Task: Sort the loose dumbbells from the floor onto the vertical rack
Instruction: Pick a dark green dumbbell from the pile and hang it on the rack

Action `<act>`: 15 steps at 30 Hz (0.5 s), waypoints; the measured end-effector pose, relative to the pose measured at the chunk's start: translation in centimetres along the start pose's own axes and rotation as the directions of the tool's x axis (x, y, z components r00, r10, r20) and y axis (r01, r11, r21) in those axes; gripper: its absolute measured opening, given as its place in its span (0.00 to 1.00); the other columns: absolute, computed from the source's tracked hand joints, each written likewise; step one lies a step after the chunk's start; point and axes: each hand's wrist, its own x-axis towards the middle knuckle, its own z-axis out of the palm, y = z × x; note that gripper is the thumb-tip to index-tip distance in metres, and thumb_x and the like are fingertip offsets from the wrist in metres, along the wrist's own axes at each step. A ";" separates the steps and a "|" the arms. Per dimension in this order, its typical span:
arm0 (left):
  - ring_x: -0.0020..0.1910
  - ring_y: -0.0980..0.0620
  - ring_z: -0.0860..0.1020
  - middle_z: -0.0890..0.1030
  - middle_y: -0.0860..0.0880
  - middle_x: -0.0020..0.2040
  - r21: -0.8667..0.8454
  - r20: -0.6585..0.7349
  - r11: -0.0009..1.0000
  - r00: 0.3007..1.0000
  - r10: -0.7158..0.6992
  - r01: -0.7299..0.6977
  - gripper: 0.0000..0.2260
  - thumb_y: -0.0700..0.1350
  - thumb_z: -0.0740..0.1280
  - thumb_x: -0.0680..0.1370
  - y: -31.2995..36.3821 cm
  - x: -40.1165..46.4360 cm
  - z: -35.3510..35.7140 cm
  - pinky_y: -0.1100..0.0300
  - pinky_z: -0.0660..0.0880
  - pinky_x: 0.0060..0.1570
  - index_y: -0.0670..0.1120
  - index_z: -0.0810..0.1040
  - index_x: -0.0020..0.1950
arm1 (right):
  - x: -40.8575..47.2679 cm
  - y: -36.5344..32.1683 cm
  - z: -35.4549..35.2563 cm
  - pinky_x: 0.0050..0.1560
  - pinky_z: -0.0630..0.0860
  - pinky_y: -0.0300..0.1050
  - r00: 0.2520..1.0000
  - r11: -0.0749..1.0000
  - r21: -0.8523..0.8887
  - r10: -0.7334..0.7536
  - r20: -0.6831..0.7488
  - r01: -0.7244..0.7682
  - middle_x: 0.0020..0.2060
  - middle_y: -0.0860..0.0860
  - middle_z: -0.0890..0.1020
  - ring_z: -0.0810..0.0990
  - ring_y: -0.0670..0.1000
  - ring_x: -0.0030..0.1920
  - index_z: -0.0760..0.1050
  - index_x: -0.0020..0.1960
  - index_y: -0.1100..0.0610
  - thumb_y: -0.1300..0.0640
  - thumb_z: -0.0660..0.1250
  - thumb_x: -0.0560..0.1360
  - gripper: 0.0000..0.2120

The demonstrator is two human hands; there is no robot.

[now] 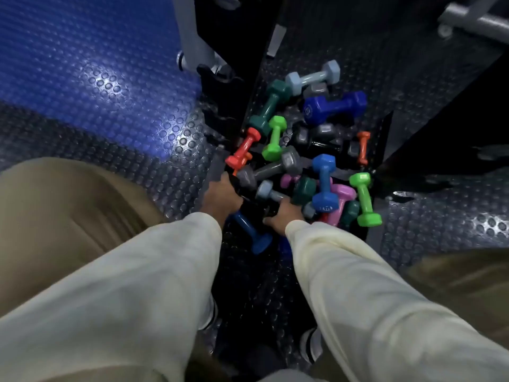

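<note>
My left hand [220,198] and right hand [283,213] are reaching into the dumbbells [325,186] piled on the floor [154,172]; their grips and the embossed markings are unreadable.

The scene is dim, lit from above left: a white glare spot shines on the blue studded mat [104,81], fading into deep shadow at the top and right. The coloured dumbbells [303,150] stay fairly sharp, while the pale sleeves [154,271] and frame edges look soft, smeared and wide-angle stretched.
</note>
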 end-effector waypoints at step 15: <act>0.69 0.35 0.73 0.72 0.36 0.70 -0.174 0.045 0.979 0.994 -0.100 0.106 0.39 0.52 0.77 0.73 -3.1 2.4 1.9 0.48 0.73 0.65 0.50 0.62 0.79 | 2.4 0.5 2.6 0.67 0.76 0.55 0.995 0.993 0.059 0.101 -0.004 -0.101 0.68 0.60 0.76 0.79 0.62 0.64 0.55 0.75 0.45 0.53 0.83 0.65 0.49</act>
